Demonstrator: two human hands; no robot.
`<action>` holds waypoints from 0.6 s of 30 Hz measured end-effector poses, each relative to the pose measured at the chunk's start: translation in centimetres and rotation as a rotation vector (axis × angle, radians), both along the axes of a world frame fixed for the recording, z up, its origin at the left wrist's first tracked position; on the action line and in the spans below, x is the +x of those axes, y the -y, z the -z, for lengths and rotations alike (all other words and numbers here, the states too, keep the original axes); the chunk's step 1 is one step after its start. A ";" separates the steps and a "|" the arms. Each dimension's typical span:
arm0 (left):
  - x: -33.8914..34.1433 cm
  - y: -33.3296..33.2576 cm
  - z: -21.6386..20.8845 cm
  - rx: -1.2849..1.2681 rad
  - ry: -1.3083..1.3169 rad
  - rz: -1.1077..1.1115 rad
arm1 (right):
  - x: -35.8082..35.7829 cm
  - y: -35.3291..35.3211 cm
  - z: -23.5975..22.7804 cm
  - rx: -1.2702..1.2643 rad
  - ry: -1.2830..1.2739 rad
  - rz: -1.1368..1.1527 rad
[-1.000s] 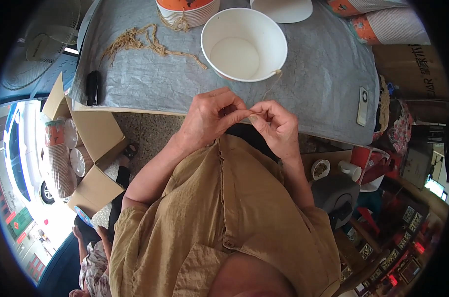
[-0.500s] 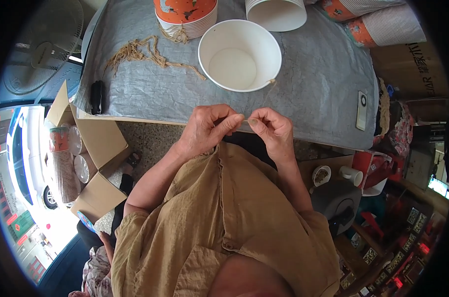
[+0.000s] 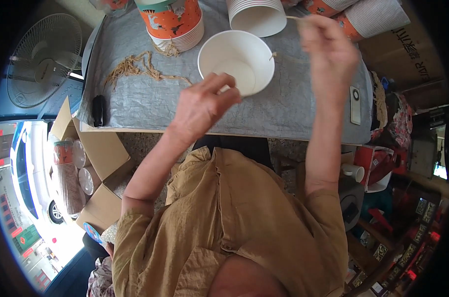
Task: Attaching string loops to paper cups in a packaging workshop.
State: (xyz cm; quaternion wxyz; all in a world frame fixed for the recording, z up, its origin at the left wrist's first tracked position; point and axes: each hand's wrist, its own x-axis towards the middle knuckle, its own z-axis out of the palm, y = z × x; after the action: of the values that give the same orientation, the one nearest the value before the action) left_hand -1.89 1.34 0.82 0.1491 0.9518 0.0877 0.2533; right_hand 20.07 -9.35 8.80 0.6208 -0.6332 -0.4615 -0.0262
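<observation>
A white paper bucket (image 3: 261, 44) stands tilted on the table with its mouth toward me. My left hand (image 3: 202, 106) is closed at its near left rim, fingers curled over the edge; the fingertips are partly hidden. Raised to the right, my right hand (image 3: 330, 52) is smeared by motion, its fingers pinched together. A short tan strand of twine (image 3: 293, 18) sticks out of those fingers. At the bucket's right rim sits a small twine knot (image 3: 273, 55), from which a faint thread runs toward my right hand.
Loose twine (image 3: 145, 69) lies left of the bucket. Stacked orange paper buckets (image 3: 172, 22) and a white stack (image 3: 259, 20) stand behind. A black object (image 3: 98, 110) lies at the left edge, a white phone-like object (image 3: 355, 105) at the right. A cardboard box (image 3: 103, 148) and fan (image 3: 44, 59) are left.
My hands, together before the bucket half a second ago, have parted: the left moved up to the rim, the right swung far right and up. The knot shifted along with the bucket's turning.
</observation>
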 end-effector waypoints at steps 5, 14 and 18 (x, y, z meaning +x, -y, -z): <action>-0.3 -2.6 -1.7 -0.056 -0.078 0.027 | -1.6 -2.1 4.6 -0.330 -0.272 -0.364; -2.5 -4.0 1.1 -0.348 -0.102 0.145 | -2.6 1.0 7.2 -0.729 -0.243 -0.509; -4.5 -2.0 2.3 -0.418 -0.062 0.129 | -4.3 2.1 6.2 -0.854 -0.206 -0.589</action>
State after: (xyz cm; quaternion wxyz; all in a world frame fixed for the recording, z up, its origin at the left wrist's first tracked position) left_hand -6.37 3.33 -1.48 0.3561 0.9112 0.0818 0.1904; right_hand 15.80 -11.49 2.62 0.3306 -0.6726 -0.5261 0.4020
